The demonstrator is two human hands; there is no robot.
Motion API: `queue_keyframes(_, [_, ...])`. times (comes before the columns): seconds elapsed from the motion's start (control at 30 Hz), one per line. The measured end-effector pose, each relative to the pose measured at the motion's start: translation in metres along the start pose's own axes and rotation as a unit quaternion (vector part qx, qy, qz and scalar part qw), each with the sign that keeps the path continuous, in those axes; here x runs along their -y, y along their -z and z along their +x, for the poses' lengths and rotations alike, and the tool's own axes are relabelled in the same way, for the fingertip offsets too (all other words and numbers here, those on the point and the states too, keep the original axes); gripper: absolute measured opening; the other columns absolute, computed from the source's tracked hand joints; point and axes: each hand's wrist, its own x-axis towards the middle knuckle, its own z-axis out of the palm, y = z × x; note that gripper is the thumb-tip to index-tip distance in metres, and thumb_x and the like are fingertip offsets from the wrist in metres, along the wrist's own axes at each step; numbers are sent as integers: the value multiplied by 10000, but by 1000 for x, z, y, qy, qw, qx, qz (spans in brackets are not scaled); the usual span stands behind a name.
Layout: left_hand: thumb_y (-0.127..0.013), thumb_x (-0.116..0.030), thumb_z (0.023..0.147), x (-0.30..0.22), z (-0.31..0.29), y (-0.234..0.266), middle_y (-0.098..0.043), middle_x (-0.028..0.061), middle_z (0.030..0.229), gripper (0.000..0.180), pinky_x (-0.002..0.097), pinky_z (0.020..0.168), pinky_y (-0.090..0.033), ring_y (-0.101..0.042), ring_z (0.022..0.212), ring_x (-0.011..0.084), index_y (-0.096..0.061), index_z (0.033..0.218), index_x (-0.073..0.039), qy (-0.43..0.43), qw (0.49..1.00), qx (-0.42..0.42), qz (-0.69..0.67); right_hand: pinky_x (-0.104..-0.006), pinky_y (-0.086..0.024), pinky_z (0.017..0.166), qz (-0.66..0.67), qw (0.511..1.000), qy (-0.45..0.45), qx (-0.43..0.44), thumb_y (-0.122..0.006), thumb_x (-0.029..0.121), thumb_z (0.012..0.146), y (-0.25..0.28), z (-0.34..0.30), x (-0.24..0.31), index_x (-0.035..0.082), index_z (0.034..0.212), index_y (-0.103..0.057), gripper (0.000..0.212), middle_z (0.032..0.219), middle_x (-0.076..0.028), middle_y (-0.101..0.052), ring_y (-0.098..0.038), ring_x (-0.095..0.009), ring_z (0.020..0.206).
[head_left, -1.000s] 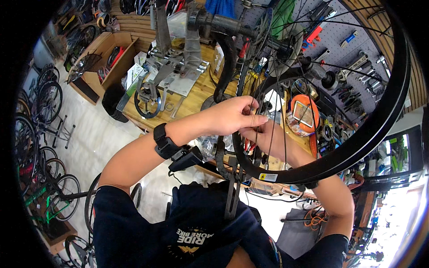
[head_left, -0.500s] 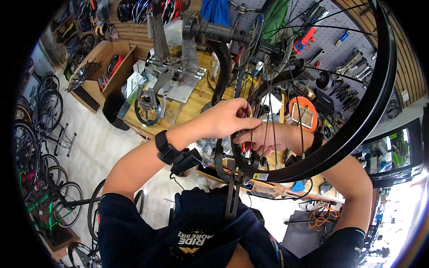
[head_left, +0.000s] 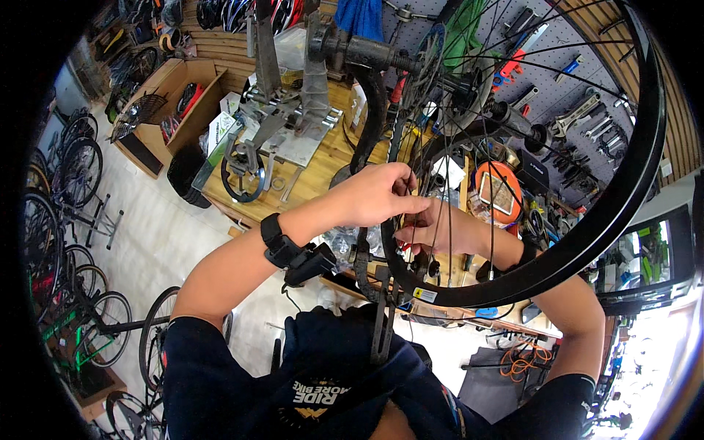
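Note:
A bicycle wheel with a black rim [head_left: 557, 268] and thin dark spokes [head_left: 449, 253] stands in front of me, held in a black truing stand [head_left: 375, 121]. My left hand [head_left: 370, 196] reaches in at the rim's left side, thumb and forefinger pinched together at a spoke. Among the spokes, from the other side, is my right hand [head_left: 458, 233], its fingers curled close below the left fingertips. Spokes partly cover it, and whatever it holds is hidden. The wheel's hub [head_left: 456, 82] sits higher up, between the stand's arms.
Behind the wheel is a wooden workbench [head_left: 323, 165] with a metal fixture [head_left: 293, 121] and an orange round tray [head_left: 499, 192]. Tools hang on a grey pegboard [head_left: 565, 44]. Several bicycles [head_left: 81, 172] line the left side, near an open cardboard box [head_left: 172, 110].
My right hand has risen slightly toward the left fingertips, and the red item beside its fingers no longer shows. The left hand keeps its pinch. The whole view has shifted a little.

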Motion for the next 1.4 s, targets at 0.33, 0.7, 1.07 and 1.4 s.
queue_keyframes(0.33, [-739,-313,874,3,1,1,-634,75,873,403,290,733,-501,-598,798,139,-575,1041,15,-9,1000,8,4,-298,-483,519,-29,996,24,-80,-716,204,879,-11,-11,3,-6,876,-633,225,664,-64,-608,-616,-158,589])
queue_keyframes(0.7, [-735,-328,883,10,0,-4,-620,57,872,435,285,739,-500,-592,811,123,-560,1072,23,-25,1000,5,-17,-377,-464,546,-160,913,168,-335,-732,179,860,-52,-23,-20,-4,777,-648,218,620,-161,-591,-576,-272,539])
queue_keyframes(1.07, [-711,-472,862,18,3,-5,-673,103,787,563,302,665,-493,-640,741,166,-623,1036,55,-54,997,-2,-47,-262,-421,498,-52,865,131,-481,-653,119,930,-36,-15,-18,-41,888,-654,166,655,-32,-596,-526,-71,563])
queue_keyframes(1.4, [-706,-415,872,14,2,-6,-631,92,728,458,328,622,-459,-578,661,173,-624,913,34,-56,997,-22,-43,-248,-542,717,29,966,133,-222,-604,24,936,-28,-69,-4,-66,998,-666,126,861,-82,-689,-664,-120,785])
